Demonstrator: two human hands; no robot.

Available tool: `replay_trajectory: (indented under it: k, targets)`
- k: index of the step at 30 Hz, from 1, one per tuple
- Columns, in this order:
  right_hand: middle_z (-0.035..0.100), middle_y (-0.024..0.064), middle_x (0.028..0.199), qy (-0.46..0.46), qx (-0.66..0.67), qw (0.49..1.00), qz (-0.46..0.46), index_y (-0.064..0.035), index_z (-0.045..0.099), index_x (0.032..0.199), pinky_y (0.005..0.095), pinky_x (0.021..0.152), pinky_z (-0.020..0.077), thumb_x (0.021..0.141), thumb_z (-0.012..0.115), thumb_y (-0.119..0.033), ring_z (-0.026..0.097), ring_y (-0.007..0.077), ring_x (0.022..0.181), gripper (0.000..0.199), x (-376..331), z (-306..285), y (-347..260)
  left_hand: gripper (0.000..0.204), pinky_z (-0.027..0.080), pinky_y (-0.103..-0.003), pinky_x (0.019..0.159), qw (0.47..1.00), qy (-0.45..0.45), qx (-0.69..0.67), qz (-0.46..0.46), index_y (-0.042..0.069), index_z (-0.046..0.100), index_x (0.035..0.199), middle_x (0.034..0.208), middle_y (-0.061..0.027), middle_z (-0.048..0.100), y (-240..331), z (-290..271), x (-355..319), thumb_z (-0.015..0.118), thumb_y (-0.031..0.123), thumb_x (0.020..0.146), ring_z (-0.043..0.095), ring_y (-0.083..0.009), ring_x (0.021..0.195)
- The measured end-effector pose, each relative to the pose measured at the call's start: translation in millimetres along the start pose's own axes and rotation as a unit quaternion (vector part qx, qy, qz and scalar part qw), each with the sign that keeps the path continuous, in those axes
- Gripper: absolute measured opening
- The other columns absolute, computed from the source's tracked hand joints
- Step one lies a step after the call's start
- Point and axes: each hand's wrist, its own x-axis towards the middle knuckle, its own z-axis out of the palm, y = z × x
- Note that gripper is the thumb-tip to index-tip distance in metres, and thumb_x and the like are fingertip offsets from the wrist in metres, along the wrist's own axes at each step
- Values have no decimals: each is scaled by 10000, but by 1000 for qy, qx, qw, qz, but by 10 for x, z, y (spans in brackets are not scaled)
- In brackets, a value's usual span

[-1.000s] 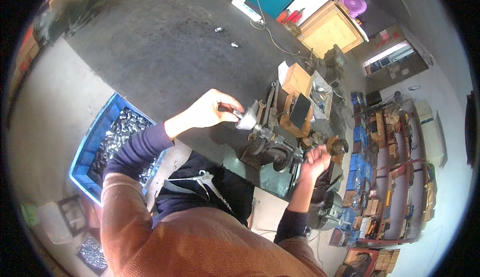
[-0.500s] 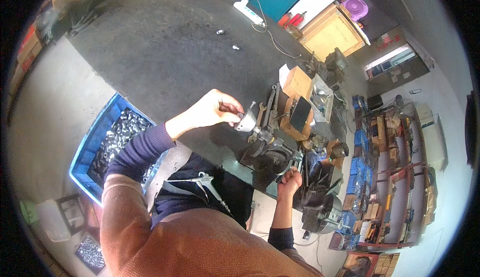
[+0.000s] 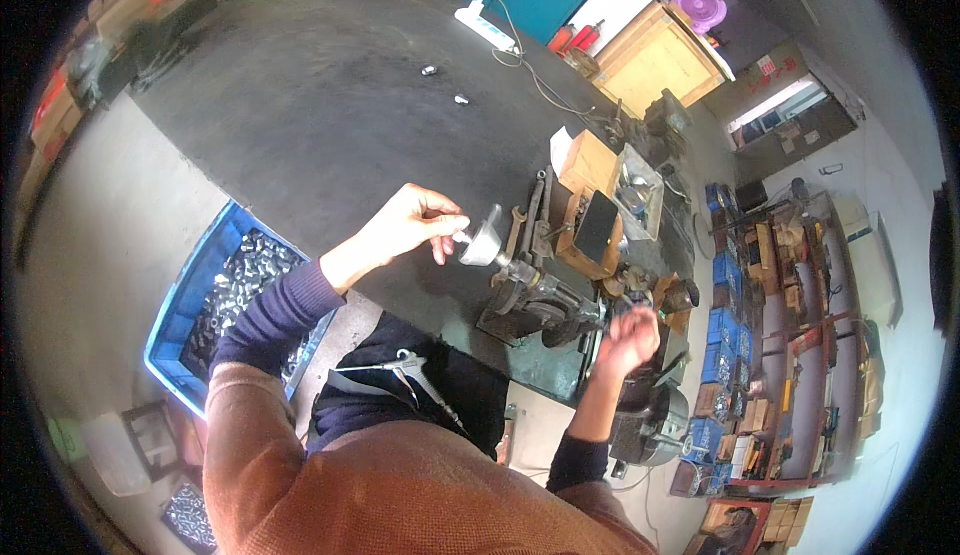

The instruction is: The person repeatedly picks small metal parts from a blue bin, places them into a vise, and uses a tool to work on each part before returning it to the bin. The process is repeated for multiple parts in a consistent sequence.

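My left hand (image 3: 415,223) is closed in a pinch on a small metal part (image 3: 461,237), mostly covered by the fingertips. It sits against the silver chuck (image 3: 482,245) of a bench-mounted spindle device (image 3: 545,305). My right hand (image 3: 628,343) is at the other end of that device, smeared by motion; whether it holds a handle there is hidden. An air blow gun (image 3: 407,365) lies over my lap. To the left, a blue crate (image 3: 165,340) holds many small metal fittings (image 3: 245,280).
Spanners (image 3: 535,210) and open cardboard boxes (image 3: 590,170) stand right of the chuck. Two small metal pieces lie on the dark worktable (image 3: 320,85), and a white power strip (image 3: 487,30) is farther back. A grey motor-like machine (image 3: 650,425) and shelves (image 3: 790,345) are at the right.
My right hand has moved up and to the right from its lower place by the device. My left hand has drawn slightly left of the chuck, and the small part shows more.
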Motion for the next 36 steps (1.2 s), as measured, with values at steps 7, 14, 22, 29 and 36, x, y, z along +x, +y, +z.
replay_trajectory:
  k: [7,14,22,29,36]
  targets:
    - [410,0,552,69,-26,981,180,-8,543,733,212,332,194,791,513,-160,319,76,419,165,-564,-626,473,172,493,-218,495,1000,14,4,-13,-42,625,874,661,-68,607,64,3,-22,607,122,826,585,-111,534]
    - [456,1,548,-23,-189,982,0,17,574,824,216,390,312,773,453,-83,397,91,445,165,343,-290,723,165,492,-221,495,992,47,116,-27,-32,629,860,653,-76,615,152,-301,-410,609,128,827,594,-112,544]
    - [374,2,546,-8,16,1000,-17,2,513,729,184,338,202,815,461,-165,301,49,422,194,-349,-167,-42,114,462,-286,492,806,146,541,-190,-19,640,738,546,-110,565,-136,-1003,-1969,637,84,689,578,-143,516]
    - [408,-21,572,94,-32,980,171,-8,540,785,195,357,183,828,503,-167,293,43,435,169,-610,-665,631,159,466,-303,554,808,183,558,-48,-53,619,812,637,-161,597,182,-930,-882,588,25,677,606,-234,597]
    - [537,41,739,133,-88,975,153,-7,555,782,237,575,397,817,491,-176,484,126,617,183,-253,-524,887,320,473,-380,766,786,72,612,47,31,620,944,918,-164,630,-410,-1410,1317,488,-30,658,599,-308,894]
